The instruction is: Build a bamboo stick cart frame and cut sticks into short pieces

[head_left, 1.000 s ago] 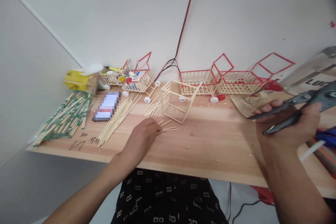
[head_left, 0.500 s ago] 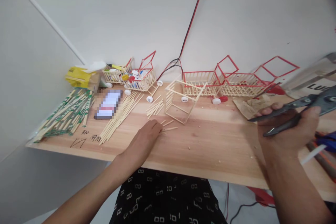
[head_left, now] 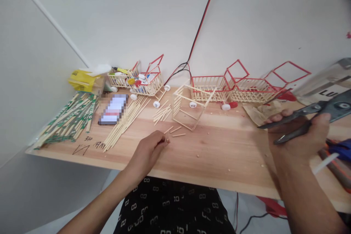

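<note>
My left hand (head_left: 152, 150) is over the wooden tabletop, its thumb and fingertips pinched together. Something tiny may be between them, but I cannot make it out. Just beyond the fingertips lie a few short wooden sticks (head_left: 175, 129). Behind these stands an open frame of thin sticks (head_left: 189, 115), with slats along its left side. On the right, my right hand (head_left: 296, 140) is raised, wrapped around dark metal pliers (head_left: 304, 111) whose two long arms spread to the left. The pliers' far end runs out of view.
Small stick carts with red trim (head_left: 210, 87) line the wall, some on bottle-cap wheels. A phone (head_left: 113, 109), long bare sticks (head_left: 126, 124) and wrapped chopsticks (head_left: 68, 119) lie left. Brown paper (head_left: 259, 111) and a blue-handled tool (head_left: 341, 150) are right.
My left hand has drawn back slightly toward me, away from the short sticks, and its fingertips are now pinched. My right hand still holds the pliers, barely shifted.
</note>
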Demonstrator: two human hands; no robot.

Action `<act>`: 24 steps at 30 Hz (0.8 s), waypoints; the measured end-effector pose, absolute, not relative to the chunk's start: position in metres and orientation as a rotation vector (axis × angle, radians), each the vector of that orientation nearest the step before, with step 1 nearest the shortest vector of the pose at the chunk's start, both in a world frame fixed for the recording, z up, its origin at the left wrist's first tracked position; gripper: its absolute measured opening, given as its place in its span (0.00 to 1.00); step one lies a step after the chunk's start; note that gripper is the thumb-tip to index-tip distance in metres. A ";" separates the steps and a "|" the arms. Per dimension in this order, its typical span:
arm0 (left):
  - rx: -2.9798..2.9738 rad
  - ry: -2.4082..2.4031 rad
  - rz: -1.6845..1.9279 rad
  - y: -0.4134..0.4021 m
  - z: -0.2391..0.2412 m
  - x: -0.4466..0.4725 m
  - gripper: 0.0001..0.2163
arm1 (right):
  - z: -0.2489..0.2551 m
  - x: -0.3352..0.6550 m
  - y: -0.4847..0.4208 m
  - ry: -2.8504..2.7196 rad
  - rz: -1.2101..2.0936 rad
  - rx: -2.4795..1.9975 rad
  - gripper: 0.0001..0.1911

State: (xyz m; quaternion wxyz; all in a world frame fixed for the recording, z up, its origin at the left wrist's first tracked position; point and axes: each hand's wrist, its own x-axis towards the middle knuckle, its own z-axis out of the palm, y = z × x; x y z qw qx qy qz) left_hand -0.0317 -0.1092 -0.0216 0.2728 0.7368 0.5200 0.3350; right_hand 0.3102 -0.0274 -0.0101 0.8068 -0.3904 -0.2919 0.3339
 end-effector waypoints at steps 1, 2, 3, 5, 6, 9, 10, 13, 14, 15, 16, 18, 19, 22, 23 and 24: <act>1.925 1.390 0.934 -0.110 -0.021 -0.032 0.07 | -0.010 0.310 -0.027 -0.626 0.709 -0.842 0.25; 1.883 1.390 0.973 -0.111 -0.021 -0.032 0.07 | -0.011 0.310 -0.027 -0.628 0.705 -0.847 0.25; 1.859 1.399 1.007 -0.111 -0.022 -0.033 0.07 | -0.011 0.310 -0.027 -0.630 0.703 -0.852 0.25; 1.855 1.429 1.056 -0.112 -0.025 -0.035 0.07 | -0.013 0.311 -0.027 -0.645 0.696 -0.854 0.24; 1.863 1.441 1.068 -0.112 -0.028 -0.035 0.06 | -0.014 0.311 -0.026 -0.659 0.691 -0.851 0.24; 1.865 1.477 1.080 -0.112 -0.034 -0.036 0.06 | -0.015 0.311 -0.026 -0.680 0.682 -0.849 0.24; 1.857 1.494 1.080 -0.112 -0.035 -0.036 0.05 | -0.014 0.310 -0.026 -0.673 0.687 -0.852 0.24; 1.782 1.554 1.068 -0.111 -0.033 -0.036 0.04 | -0.012 0.307 -0.028 -0.643 0.706 -0.875 0.24; 1.729 1.570 1.058 -0.111 -0.031 -0.036 0.04 | -0.012 0.307 -0.028 -0.637 0.708 -0.883 0.24; 1.661 1.577 1.042 -0.110 -0.029 -0.036 0.04 | -0.011 0.306 -0.028 -0.634 0.707 -0.887 0.24; 1.586 1.567 1.020 -0.109 -0.026 -0.035 0.05 | -0.011 0.306 -0.028 -0.633 0.707 -0.887 0.24; 1.442 1.485 0.971 -0.107 -0.020 -0.030 0.06 | -0.010 0.306 -0.027 -0.639 0.719 -0.875 0.23; 1.381 1.423 0.950 -0.106 -0.017 -0.027 0.06 | -0.010 0.306 -0.027 -0.652 0.730 -0.865 0.22; 1.253 1.233 0.903 -0.105 -0.007 -0.010 0.06 | -0.011 0.303 -0.031 -0.724 0.812 -0.839 0.22; 1.222 1.177 0.883 -0.104 -0.005 -0.004 0.06 | -0.011 0.301 -0.034 -0.755 0.851 -0.833 0.22; 1.197 1.121 0.860 -0.103 -0.003 0.003 0.06 | -0.012 0.298 -0.039 -0.786 0.900 -0.836 0.21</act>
